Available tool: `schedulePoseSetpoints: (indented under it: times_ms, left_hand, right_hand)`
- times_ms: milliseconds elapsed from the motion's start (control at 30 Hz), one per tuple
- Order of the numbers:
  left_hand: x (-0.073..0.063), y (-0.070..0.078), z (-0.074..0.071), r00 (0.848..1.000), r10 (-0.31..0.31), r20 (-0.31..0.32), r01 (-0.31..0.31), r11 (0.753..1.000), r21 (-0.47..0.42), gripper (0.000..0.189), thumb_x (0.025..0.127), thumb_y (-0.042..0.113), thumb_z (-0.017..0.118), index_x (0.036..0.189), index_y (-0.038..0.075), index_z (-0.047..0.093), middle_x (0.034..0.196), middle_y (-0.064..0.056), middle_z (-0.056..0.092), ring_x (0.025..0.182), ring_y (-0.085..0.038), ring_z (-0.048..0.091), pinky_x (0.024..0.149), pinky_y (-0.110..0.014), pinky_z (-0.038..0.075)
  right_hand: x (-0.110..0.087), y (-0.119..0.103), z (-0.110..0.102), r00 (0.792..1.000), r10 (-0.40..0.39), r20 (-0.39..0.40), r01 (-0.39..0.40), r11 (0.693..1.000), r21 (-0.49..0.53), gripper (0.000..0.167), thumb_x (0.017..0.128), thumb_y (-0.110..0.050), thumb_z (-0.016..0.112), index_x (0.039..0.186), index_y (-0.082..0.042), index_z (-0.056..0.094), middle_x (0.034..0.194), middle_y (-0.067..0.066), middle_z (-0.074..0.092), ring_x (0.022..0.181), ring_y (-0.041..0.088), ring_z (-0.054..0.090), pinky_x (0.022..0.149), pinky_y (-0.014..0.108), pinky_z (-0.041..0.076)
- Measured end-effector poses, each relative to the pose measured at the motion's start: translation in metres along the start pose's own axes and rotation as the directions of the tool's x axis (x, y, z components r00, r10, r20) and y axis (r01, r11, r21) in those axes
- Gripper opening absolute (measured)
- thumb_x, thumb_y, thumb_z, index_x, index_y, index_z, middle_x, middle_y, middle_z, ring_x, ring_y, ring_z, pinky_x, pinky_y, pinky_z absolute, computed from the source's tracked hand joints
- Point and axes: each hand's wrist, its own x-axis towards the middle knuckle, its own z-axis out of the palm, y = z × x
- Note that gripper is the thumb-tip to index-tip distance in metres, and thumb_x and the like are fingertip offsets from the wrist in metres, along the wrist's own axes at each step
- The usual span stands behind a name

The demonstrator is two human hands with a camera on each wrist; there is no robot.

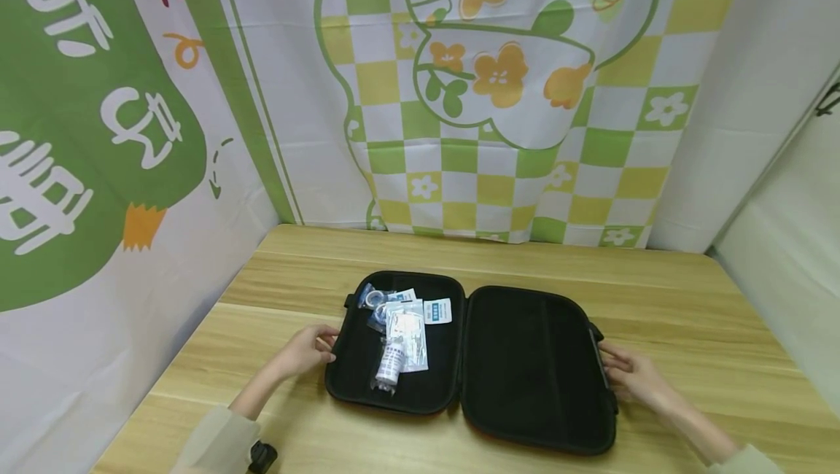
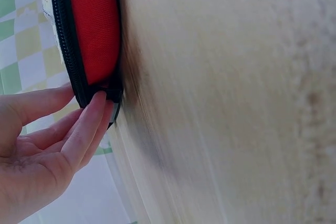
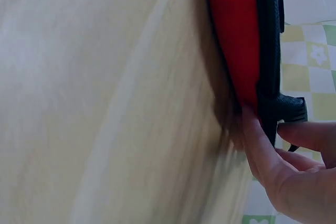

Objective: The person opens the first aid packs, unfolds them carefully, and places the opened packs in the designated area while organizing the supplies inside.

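A zippered case [image 1: 539,372], black inside and red outside, lies spread flat on the wooden table. Its left half holds a white roll in clear wrap [image 1: 391,364], a flat clear packet [image 1: 415,343], a small white-and-blue sachet [image 1: 437,311] and blue-and-white rolls in clear wrap [image 1: 375,299]. My left hand [image 1: 308,348] pinches the left rim, thumb by the zipper [image 2: 65,40] and fingertips against the red side [image 2: 94,24]. On the opposite side, my right hand [image 1: 633,372] grips the right rim near a black tab [image 3: 286,108], thumb above and fingers along the red shell [image 3: 233,19].
The wooden table [image 1: 682,299] extends around the case on every side. A patterned curtain [image 1: 485,189] hangs behind its back edge, with more cloth [image 1: 216,255] along the left. A black band [image 1: 262,456] shows at my left sleeve.
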Motion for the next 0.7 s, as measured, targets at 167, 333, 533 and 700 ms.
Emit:
schedulePoseSetpoints:
  times_ms: [167,333,533,700]
  left_hand:
    - [-0.001,0.002,0.000,1.000,-0.010,-0.008,0.010,1.000,0.004,0.040,0.071,-0.011,0.060,0.109,-0.016,0.049,0.086,-0.014,0.054,0.074,-0.020,0.058,0.059,-0.027,0.047]
    - [-0.002,0.002,0.000,1.000,0.001,-0.009,-0.001,1.000,0.013,0.038,0.071,-0.011,0.060,0.108,-0.016,0.050,0.085,-0.014,0.054,0.074,-0.021,0.057,0.060,-0.027,0.047]
    - [-0.002,0.000,0.000,1.000,0.023,-0.002,-0.023,1.000,-0.001,0.037,0.072,-0.010,0.060,0.107,-0.015,0.049,0.086,-0.015,0.054,0.076,-0.023,0.057,0.061,-0.028,0.047]
    - [-0.003,-0.002,-0.002,0.997,0.077,0.021,-0.076,0.997,-0.030,0.037,0.074,-0.008,0.060,0.107,-0.017,0.047,0.087,-0.018,0.054,0.078,-0.026,0.057,0.062,-0.030,0.047]
  right_hand:
    - [0.000,-0.004,-0.008,0.999,-0.045,0.003,0.045,0.999,-0.024,0.047,0.088,0.005,0.038,0.125,0.026,0.017,0.111,0.040,0.045,0.086,0.022,0.060,0.069,0.033,0.051]
    - [0.001,-0.014,-0.011,0.984,-0.160,-0.081,0.150,0.982,-0.116,0.040,0.086,0.005,0.043,0.120,0.024,0.031,0.103,0.037,0.051,0.078,0.018,0.062,0.065,0.030,0.052]
    - [0.002,-0.036,-0.007,0.936,-0.305,-0.176,0.213,0.889,-0.406,0.034,0.085,0.000,0.051,0.115,0.016,0.047,0.104,0.035,0.052,0.080,0.035,0.061,0.060,0.035,0.051]
    - [0.007,-0.055,0.003,0.930,-0.334,-0.153,0.215,0.833,-0.509,0.033,0.086,-0.007,0.055,0.114,0.009,0.052,0.104,0.030,0.056,0.085,0.039,0.058,0.061,0.039,0.050]
